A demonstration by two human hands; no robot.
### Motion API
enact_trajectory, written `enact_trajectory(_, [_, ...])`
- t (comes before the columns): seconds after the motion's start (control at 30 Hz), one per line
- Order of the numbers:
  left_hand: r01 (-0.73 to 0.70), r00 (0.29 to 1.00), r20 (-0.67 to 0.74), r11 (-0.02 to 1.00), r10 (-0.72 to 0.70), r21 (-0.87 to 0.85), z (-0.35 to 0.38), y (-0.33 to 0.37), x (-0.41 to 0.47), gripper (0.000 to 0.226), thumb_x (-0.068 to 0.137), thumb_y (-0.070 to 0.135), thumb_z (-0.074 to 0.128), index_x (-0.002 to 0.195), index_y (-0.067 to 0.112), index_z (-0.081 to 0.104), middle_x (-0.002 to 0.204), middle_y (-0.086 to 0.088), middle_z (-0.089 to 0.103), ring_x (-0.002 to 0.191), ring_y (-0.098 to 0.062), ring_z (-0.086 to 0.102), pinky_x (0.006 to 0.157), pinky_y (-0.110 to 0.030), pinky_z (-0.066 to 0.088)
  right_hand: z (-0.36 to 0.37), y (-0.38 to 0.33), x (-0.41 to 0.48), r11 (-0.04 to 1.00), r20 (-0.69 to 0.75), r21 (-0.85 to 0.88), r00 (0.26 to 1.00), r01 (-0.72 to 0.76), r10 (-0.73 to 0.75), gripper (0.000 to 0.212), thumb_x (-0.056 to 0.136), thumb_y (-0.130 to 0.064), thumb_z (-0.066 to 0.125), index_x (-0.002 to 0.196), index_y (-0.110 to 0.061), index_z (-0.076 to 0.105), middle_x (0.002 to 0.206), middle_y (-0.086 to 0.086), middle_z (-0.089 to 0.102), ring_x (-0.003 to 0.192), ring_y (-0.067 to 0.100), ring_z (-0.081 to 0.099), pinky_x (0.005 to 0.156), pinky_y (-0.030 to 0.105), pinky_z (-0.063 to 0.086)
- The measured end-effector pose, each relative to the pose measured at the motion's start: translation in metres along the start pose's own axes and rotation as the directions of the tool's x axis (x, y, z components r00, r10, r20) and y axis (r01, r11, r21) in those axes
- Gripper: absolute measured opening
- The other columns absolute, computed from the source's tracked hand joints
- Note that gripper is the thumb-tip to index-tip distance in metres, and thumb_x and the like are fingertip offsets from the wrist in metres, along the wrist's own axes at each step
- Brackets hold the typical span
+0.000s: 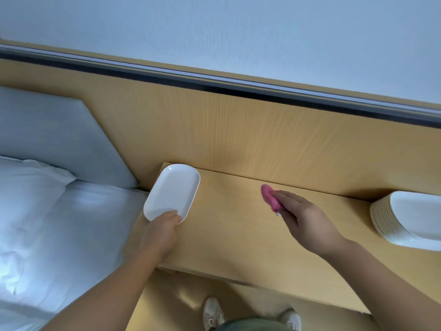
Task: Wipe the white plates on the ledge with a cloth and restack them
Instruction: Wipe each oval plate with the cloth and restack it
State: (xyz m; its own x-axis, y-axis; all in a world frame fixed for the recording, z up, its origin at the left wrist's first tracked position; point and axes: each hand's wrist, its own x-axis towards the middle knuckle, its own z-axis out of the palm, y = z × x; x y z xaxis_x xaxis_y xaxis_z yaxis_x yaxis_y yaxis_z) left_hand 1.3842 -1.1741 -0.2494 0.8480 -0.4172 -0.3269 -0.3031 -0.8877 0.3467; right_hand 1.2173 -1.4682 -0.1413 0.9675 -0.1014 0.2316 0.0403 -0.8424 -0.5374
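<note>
At centre left of the head view, the left hand (164, 231) pinched the near end of one white plate (171, 191) at the left edge of the ledge (238, 237), beside the bed (71, 223). The right hand (307, 220) gripped a bunched pink cloth (270, 198) in its fingers, well apart from that plate. This plate was probably being wiped or set down to start a new pile. Next, the cloth had to reach a plate. The stack of plates (403, 220) at the right was cut off by the frame. Whether the single plate rested flat was unclear.
</note>
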Motion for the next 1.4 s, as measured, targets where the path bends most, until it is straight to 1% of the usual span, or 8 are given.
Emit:
enact_trajectory(0.3, [-0.32,0.946,-0.037,0.947,0.322,0.039,0.016,0.132,0.025,0.048,0.092,0.01,0.042,0.138,0.022,0.048,0.148,0.009,0.039,0.133,-0.012,0.04,0.099,-0.027,0.039,-0.066,0.053,-0.057,0.989,-0.163,0.017,0.976,-0.148,0.148,0.029,0.1,-0.016,0.046,0.121,-0.006,0.061,0.092,-0.007,0.059,0.086,0.01,0.057,0.082,0.011,0.042])
enact_trajectory(0.43, [-0.458,0.889,-0.009,0.889,0.458,0.006,0.039,0.225,0.025,0.045,0.091,0.01,0.044,0.134,0.021,0.053,0.138,0.006,0.049,0.118,-0.018,0.054,0.091,-0.027,0.044,-0.103,0.087,-0.1,0.975,-0.24,-0.006,0.946,-0.224,0.216,0.029,0.101,-0.016,0.045,0.126,-0.013,0.061,0.09,-0.018,0.054,0.081,0.009,0.056,0.074,0.014,0.045])
enact_trajectory(0.63, [-0.571,0.816,0.039,0.815,0.576,-0.099,0.084,0.366,0.014,0.041,0.092,0.016,0.05,0.133,0.019,0.053,0.125,0.002,0.059,0.105,-0.02,0.059,0.087,-0.028,0.046,-0.156,0.139,-0.167,0.941,-0.277,-0.012,0.906,-0.338,0.322,0.018,0.103,-0.013,0.046,0.111,-0.006,0.061,0.086,-0.003,0.058,0.077,0.016,0.053,0.068,0.025,0.045])
enact_trajectory(0.77, [-0.572,0.807,0.061,0.803,0.587,-0.166,0.114,0.443,0.004,0.037,0.096,0.023,0.047,0.132,0.018,0.053,0.114,-0.002,0.064,0.099,-0.022,0.06,0.085,-0.031,0.048,-0.187,0.17,-0.2,0.919,-0.318,0.027,0.868,-0.393,0.381,0.017,0.101,-0.012,0.05,0.113,-0.016,0.062,0.085,-0.017,0.055,0.08,0.006,0.053,0.07,0.014,0.042])
enact_trajectory(0.93, [-0.481,0.86,0.086,0.856,0.502,-0.192,0.139,0.503,0.006,0.043,0.1,0.03,0.043,0.137,0.009,0.041,0.123,-0.005,0.058,0.112,-0.025,0.056,0.09,-0.032,0.044,-0.214,0.203,-0.223,0.913,-0.308,0.026,0.865,-0.408,0.396,0.013,0.101,-0.012,0.049,0.103,-0.014,0.061,0.083,-0.014,0.054,0.078,0.01,0.054,0.072,0.017,0.043])
enact_trajectory(1.1, [-0.348,0.923,0.103,0.918,0.371,-0.188,0.155,0.526,0.018,0.03,0.097,0.03,0.05,0.117,0.008,0.051,0.116,-0.007,0.057,0.102,-0.027,0.057,0.078,-0.032,0.043,-0.228,0.224,-0.232,0.914,-0.303,0.018,0.869,-0.405,0.39,0.013,0.101,-0.012,0.05,0.105,-0.014,0.062,0.084,-0.012,0.055,0.079,0.007,0.054,0.073,0.013,0.041])
enact_trajectory(1.23, [-0.291,0.947,0.082,0.937,0.312,-0.195,0.16,0.533,0.023,0.025,0.097,0.022,0.05,0.114,0.007,0.058,0.116,-0.013,0.053,0.1,-0.029,0.056,0.082,-0.032,0.044,-0.234,0.236,-0.233,0.922,-0.301,0.009,0.878,-0.387,0.372,0.015,0.102,-0.019,0.047,0.104,-0.015,0.061,0.083,-0.011,0.055,0.077,0.009,0.054,0.07,0.017,0.042])
enact_trajectory(1.4, [-0.28,0.953,0.055,0.935,0.299,-0.218,0.161,0.533,0.026,0.021,0.095,0.02,0.051,0.107,0.008,0.063,0.108,-0.012,0.055,0.096,-0.027,0.056,0.077,-0.029,0.04,-0.236,0.247,-0.232,0.93,-0.272,0.019,0.893,-0.366,0.357,0.026,0.101,-0.014,0.051,0.125,-0.016,0.061,0.088,-0.019,0.055,0.082,0.007,0.056,0.075,0.022,0.046])
